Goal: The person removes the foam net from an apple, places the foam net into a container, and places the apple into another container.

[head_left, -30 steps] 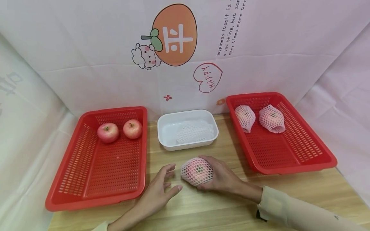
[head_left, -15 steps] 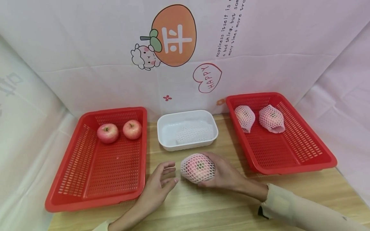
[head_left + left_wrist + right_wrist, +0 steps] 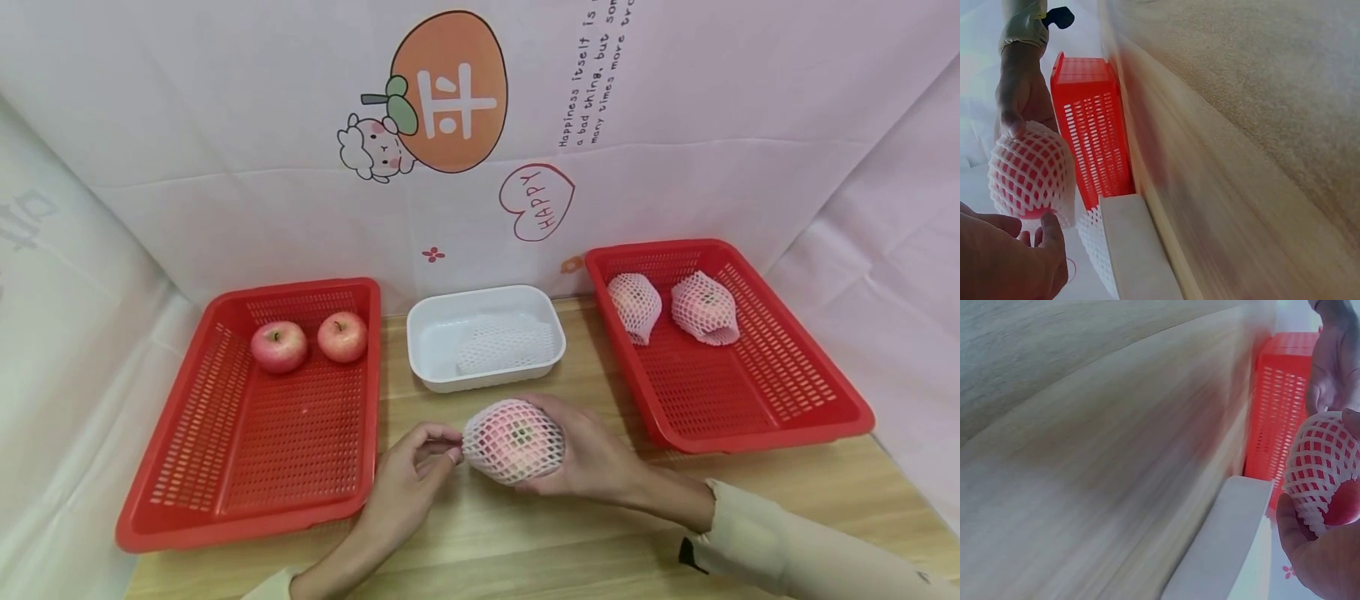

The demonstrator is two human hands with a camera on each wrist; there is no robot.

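Observation:
In the head view, an apple in a white foam net (image 3: 516, 443) is held above the front middle of the wooden table. My right hand (image 3: 592, 450) grips it from the right side. My left hand (image 3: 408, 479) has its thumb and fingertips together at the net's left edge, pinching it. Bare red apple skin shows at the net's opening in the right wrist view, beside the right hand (image 3: 1329, 559). From the left wrist, the left hand (image 3: 1013, 259) reaches the net's rim below the wrapped apple (image 3: 1030, 169).
A red basket (image 3: 255, 525) at left holds two bare apples (image 3: 279, 347). Another red basket (image 3: 765, 437) at right holds two net-wrapped apples (image 3: 705, 307). Between them, a white tray (image 3: 450, 385) contains foam nets (image 3: 502, 343). A printed white cloth (image 3: 300, 208) hangs behind.
My left fingers have closed together and come to the net's left edge. My right hand has lifted the wrapped apple slightly and turned it a little.

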